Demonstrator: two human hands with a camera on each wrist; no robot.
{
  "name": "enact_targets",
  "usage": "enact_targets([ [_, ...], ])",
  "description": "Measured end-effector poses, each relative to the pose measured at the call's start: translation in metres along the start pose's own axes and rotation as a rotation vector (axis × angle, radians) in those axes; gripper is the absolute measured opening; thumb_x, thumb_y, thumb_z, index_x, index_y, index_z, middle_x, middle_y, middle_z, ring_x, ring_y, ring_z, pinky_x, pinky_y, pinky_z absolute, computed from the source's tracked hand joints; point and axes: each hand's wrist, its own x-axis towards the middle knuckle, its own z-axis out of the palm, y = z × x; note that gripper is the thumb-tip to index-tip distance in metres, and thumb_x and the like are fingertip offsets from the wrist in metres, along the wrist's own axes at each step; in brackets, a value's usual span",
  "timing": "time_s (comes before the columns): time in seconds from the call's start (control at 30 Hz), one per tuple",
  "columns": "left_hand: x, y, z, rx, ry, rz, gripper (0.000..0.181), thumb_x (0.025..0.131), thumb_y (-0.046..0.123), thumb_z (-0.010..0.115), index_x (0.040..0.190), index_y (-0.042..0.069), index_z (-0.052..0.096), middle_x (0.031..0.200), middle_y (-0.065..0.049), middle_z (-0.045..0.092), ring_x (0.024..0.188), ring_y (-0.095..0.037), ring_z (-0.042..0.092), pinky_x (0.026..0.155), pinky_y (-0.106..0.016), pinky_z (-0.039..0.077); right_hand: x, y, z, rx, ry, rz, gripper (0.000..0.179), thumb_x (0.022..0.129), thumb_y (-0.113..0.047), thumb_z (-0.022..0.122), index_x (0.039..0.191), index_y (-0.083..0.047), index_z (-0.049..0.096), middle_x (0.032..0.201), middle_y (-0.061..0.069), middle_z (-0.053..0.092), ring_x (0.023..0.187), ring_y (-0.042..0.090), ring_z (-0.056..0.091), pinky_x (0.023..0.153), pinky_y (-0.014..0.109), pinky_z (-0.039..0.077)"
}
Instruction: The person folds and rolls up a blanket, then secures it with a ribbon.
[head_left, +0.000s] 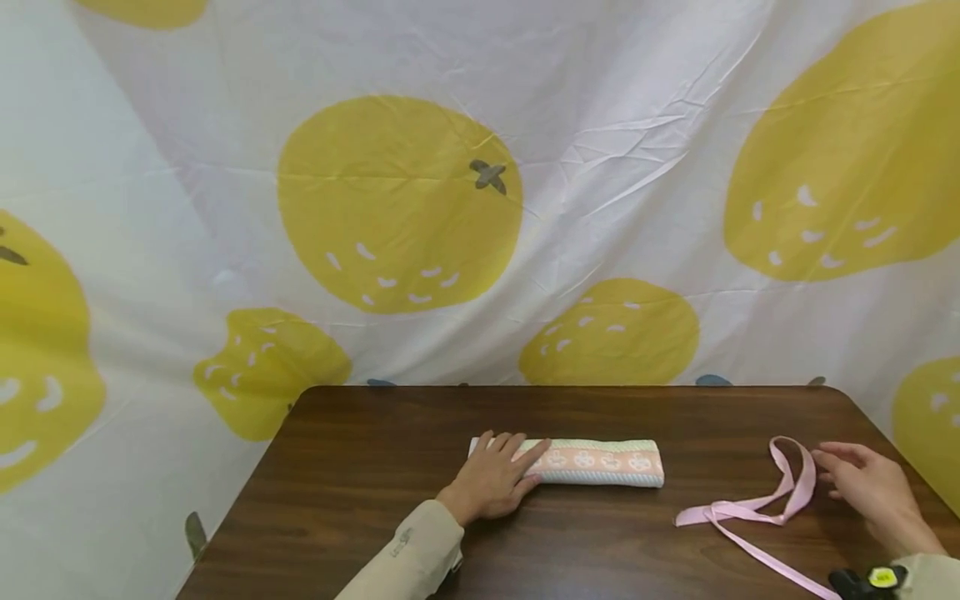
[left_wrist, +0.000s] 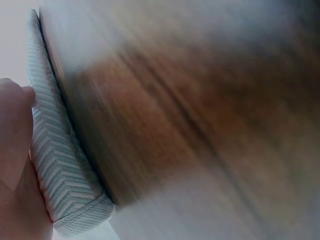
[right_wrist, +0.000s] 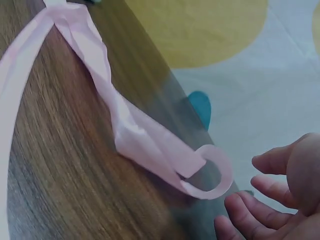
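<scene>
A rolled or folded towel (head_left: 600, 462), with pale green, peach and white bands and a row of white flowers, lies lengthwise on the table. My left hand (head_left: 491, 479) rests on its left end, fingers laid across the top. In the left wrist view, the thumb side sits against the herringbone weave of the towel (left_wrist: 62, 165). To the right, a long pink ribbon (head_left: 802, 492) lies twisted, with a loop standing up at its far end. Beside that loop is my right hand (head_left: 870, 487), its fingers loosely bent and apart from the ribbon in the right wrist view.
The dark wood-grain table (head_left: 360, 467) has rounded far corners. Behind it hangs a white cloth (head_left: 585, 233) printed with yellow fruit. One tail of the ribbon runs toward the near edge, close to a black device (head_left: 862, 582) at the right wrist.
</scene>
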Motion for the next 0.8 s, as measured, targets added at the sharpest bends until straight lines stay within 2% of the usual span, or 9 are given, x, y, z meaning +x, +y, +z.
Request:
enact_targets([
  [0.1,0.000,0.001,-0.002,0.006,-0.012,-0.004,0.054,0.106,0.049,0.026,0.158,0.033,0.021,0.150,-0.005,0.043,0.135,-0.023,0.043,0.113,-0.048,0.032,0.002,0.003,0.001,-0.009,0.002,0.049,0.054,0.101,-0.026,0.049,0.130,0.019,0.044,0.085,0.002,0.068,0.063,-0.004,0.056,0.056,0.028,0.053],
  [0.23,0.000,0.001,-0.003,0.009,-0.021,-0.008,0.054,0.106,0.049,0.026,0.158,0.034,0.020,0.150,-0.004,0.042,0.135,-0.022,0.043,0.113,-0.048,0.032,0.004,0.006,0.002,-0.039,0.007,0.091,0.053,0.099,-0.027,0.051,0.129,0.017,0.048,0.084,0.003,0.067,0.063,0.000,0.055,0.056,0.029,0.050],
  [0.3,-0.001,0.000,-0.004,0.008,-0.022,-0.010,0.054,0.106,0.049,0.026,0.158,0.034,0.020,0.150,-0.004,0.043,0.135,-0.022,0.043,0.113,-0.048,0.032,0.005,0.007,0.003,-0.083,0.016,0.092,0.051,0.098,-0.029,0.053,0.125,0.015,0.054,0.090,0.017,0.069,0.073,0.011,0.058,0.060,0.030,0.046],
  [0.37,-0.001,0.001,-0.004,0.009,-0.020,-0.009,0.054,0.106,0.048,0.027,0.158,0.034,0.020,0.150,-0.004,0.043,0.135,-0.022,0.043,0.113,-0.047,0.032,0.005,0.007,0.004,-0.126,0.026,0.090,0.048,0.096,-0.030,0.056,0.120,0.012,0.059,0.102,0.030,0.066,0.086,0.026,0.060,0.066,0.032,0.042],
  [0.47,0.000,0.001,-0.004,0.012,-0.006,-0.007,0.054,0.106,0.048,0.027,0.158,0.034,0.021,0.150,-0.005,0.044,0.135,-0.022,0.044,0.113,-0.047,0.032,0.005,0.007,0.006,-0.175,0.044,0.086,0.043,0.094,-0.030,0.060,0.112,0.009,0.065,0.125,0.037,0.055,0.106,0.047,0.053,0.072,0.035,0.037],
  [0.5,0.001,0.001,-0.004,0.011,0.001,-0.006,0.054,0.106,0.048,0.027,0.158,0.033,0.021,0.149,-0.005,0.045,0.135,-0.022,0.044,0.113,-0.047,0.032,0.004,0.006,0.006,-0.185,0.046,0.080,0.041,0.094,-0.029,0.060,0.111,0.008,0.066,0.126,0.037,0.054,0.108,0.050,0.052,0.072,0.036,0.037],
  [0.67,0.002,0.000,-0.003,-0.012,0.021,-0.009,0.054,0.106,0.048,0.030,0.157,0.032,0.024,0.150,-0.006,0.045,0.137,-0.023,0.043,0.114,-0.049,0.032,0.002,0.001,0.008,-0.199,0.028,0.047,0.041,0.095,-0.027,0.056,0.112,0.009,0.065,0.129,0.039,0.051,0.111,0.053,0.050,0.073,0.036,0.038],
  [0.8,0.002,0.000,-0.004,-0.042,0.006,-0.028,0.054,0.106,0.048,0.032,0.157,0.031,0.025,0.150,-0.007,0.044,0.138,-0.025,0.042,0.115,-0.051,0.030,-0.002,-0.010,0.010,-0.169,-0.032,0.007,0.046,0.097,-0.029,0.052,0.116,0.013,0.062,0.126,0.039,0.053,0.108,0.047,0.052,0.074,0.034,0.038],
])
